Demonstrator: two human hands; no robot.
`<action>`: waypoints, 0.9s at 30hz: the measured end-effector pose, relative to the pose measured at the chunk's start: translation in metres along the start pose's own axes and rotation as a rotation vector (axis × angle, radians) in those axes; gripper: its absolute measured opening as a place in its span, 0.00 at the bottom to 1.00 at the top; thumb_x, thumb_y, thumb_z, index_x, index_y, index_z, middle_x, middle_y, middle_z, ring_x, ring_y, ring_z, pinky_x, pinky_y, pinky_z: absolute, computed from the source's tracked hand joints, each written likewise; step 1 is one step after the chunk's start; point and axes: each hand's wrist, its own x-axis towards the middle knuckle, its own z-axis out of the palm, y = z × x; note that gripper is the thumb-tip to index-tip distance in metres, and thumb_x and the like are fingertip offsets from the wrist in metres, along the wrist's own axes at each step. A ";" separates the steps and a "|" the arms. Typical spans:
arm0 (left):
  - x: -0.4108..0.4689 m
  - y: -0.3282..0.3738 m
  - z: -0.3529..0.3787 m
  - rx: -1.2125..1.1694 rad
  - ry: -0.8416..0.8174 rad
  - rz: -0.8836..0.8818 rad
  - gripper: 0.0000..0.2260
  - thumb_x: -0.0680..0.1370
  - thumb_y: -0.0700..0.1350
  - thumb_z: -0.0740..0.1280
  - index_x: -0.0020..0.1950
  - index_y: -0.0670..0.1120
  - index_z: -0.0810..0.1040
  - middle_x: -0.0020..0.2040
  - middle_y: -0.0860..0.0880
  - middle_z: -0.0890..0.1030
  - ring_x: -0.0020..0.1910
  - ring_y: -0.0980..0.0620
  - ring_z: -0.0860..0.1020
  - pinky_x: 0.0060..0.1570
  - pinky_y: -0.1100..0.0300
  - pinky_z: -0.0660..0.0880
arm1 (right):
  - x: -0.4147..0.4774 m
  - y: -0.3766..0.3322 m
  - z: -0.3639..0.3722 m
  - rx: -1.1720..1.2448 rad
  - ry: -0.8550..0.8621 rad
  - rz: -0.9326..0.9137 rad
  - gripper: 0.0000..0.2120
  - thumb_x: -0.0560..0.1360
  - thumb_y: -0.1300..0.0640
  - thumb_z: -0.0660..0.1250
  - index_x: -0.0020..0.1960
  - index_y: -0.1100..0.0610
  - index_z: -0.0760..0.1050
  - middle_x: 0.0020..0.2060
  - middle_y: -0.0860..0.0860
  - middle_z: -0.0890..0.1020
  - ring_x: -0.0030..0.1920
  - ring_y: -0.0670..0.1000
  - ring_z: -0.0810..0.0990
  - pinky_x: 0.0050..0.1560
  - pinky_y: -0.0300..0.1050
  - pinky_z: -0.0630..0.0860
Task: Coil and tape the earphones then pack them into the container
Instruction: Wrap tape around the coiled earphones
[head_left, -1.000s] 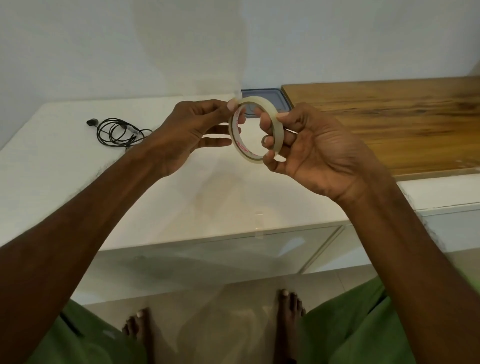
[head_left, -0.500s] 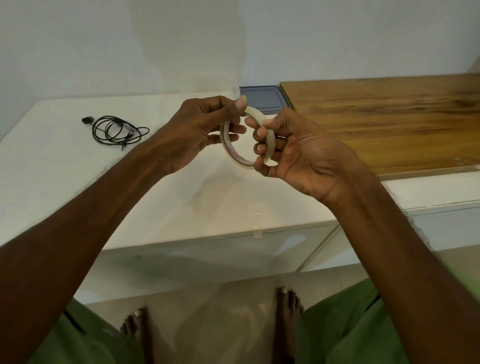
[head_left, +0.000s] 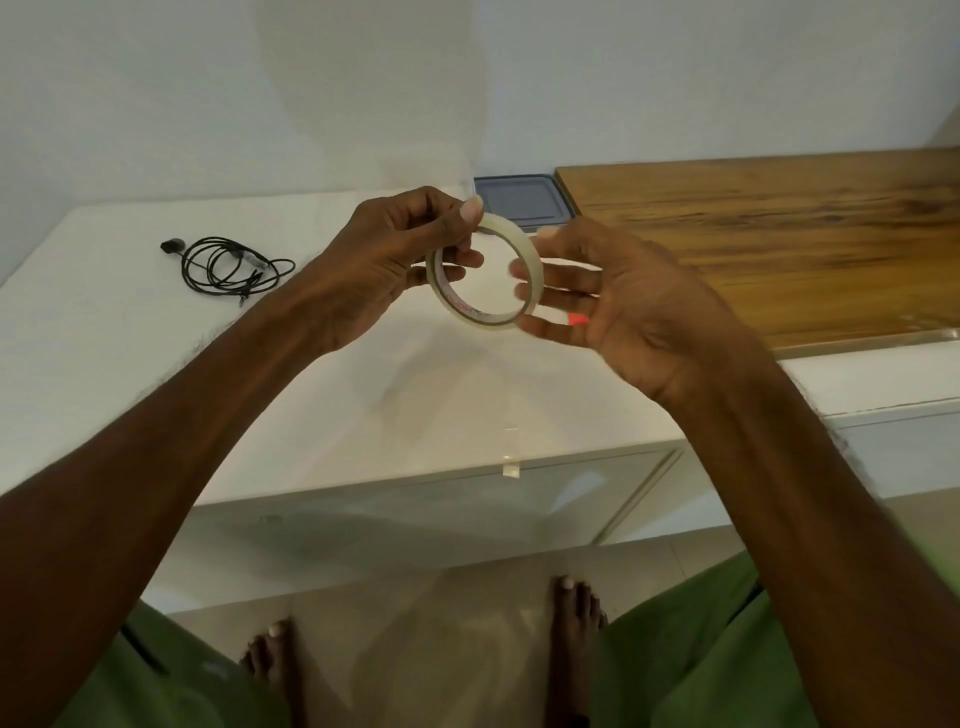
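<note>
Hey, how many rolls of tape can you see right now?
1. The tape roll is held up over the white counter, pinched by the left hand, with the right hand and its straight fingers at the other side. More could be hidden behind the arms.

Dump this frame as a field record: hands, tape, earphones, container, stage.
left hand: pinches tape roll at its top, above the counter
right hand: straight fingers touch the roll's right side; blurred
earphones: loose coil on white counter, far left, untouched
container: lid on, at the back wall
stage: tape in hands; earphones not yet packed
</note>
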 end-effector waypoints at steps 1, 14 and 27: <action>0.000 0.000 -0.001 0.000 0.017 0.011 0.12 0.72 0.55 0.69 0.44 0.47 0.79 0.40 0.51 0.81 0.47 0.50 0.82 0.57 0.52 0.78 | 0.002 0.001 -0.001 -0.119 0.118 -0.048 0.11 0.73 0.53 0.73 0.51 0.57 0.80 0.48 0.54 0.86 0.51 0.54 0.84 0.47 0.51 0.84; -0.009 0.010 0.014 0.213 0.175 0.126 0.10 0.75 0.50 0.71 0.47 0.44 0.77 0.41 0.50 0.84 0.42 0.59 0.81 0.42 0.72 0.73 | 0.009 0.013 0.001 -0.042 0.226 -0.101 0.10 0.67 0.59 0.78 0.46 0.60 0.81 0.45 0.56 0.86 0.41 0.54 0.87 0.45 0.47 0.84; -0.018 0.012 0.020 0.521 0.245 0.178 0.14 0.72 0.58 0.73 0.48 0.49 0.79 0.47 0.53 0.84 0.45 0.57 0.79 0.42 0.66 0.71 | 0.012 0.015 0.010 -0.205 0.280 -0.126 0.05 0.71 0.60 0.76 0.44 0.59 0.80 0.42 0.53 0.85 0.41 0.51 0.85 0.33 0.43 0.83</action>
